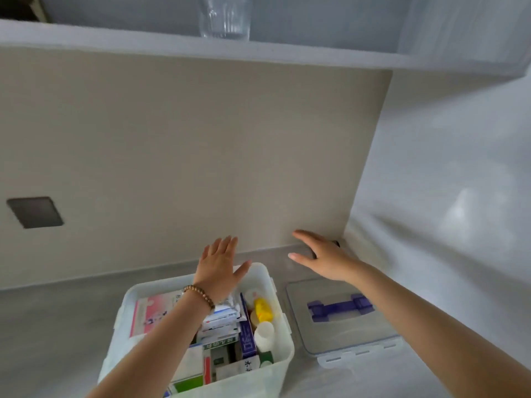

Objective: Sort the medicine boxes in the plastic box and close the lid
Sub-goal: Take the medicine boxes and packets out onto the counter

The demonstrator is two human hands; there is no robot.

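Head view: a translucent white plastic box [283,350] is seen standing open on the grey desk [57,326], close to the person. It is packed with medicine boxes [227,337], most of them on edge. A flat pink-and-white carton [152,311] lies along its left side, and a yellow bottle [263,310] and a white-capped bottle [264,333] stand against its right wall.

Just beside the plastic box, to its right and apart from it, a clear rectangular lid [344,334] is laid flat on the desk. Its blue handle [339,307] faces up and runs left to right, and white latch tabs show at its near edge.

The left hand [219,265], with a wooden bead bracelet [199,295] at the wrist, is held over the far rim of the plastic box, fingers straight and slightly spread, nothing held. The right hand [319,259] is stretched past the far edge of the lid, palm down, fingers extended and empty. Whether it touches the desk cannot be told.

The lid lies below and nearer than the right hand, so that hand is judged the nearer one for fetching it leftward onto the plastic box. The sorting looks largely done, and the lid is not yet on.

A clear drinking glass [225,17] stands on a white shelf well above the plastic box.
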